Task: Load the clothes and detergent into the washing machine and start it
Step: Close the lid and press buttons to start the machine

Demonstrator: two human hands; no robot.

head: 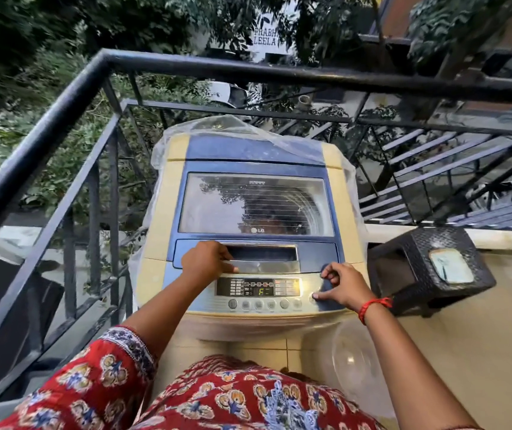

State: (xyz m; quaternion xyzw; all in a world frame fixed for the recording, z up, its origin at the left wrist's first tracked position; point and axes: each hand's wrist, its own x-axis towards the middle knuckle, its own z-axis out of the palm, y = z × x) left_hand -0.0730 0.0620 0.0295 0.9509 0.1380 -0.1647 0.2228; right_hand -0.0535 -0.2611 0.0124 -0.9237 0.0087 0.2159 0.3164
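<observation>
The washer (248,212) is standing on a balcony, hemmed by the railing (62,113) on its left and behind, with open floor (481,352) to its right beyond a dark stool (428,268). Its long axis is running away from the person, the control panel (257,287) facing them, and its glass lid (256,206) is lying closed. The left hand (206,260) is being curled over the lid's handle recess. The right hand (343,285) is loosely curled, one fingertip being pressed on the panel's right end.
</observation>
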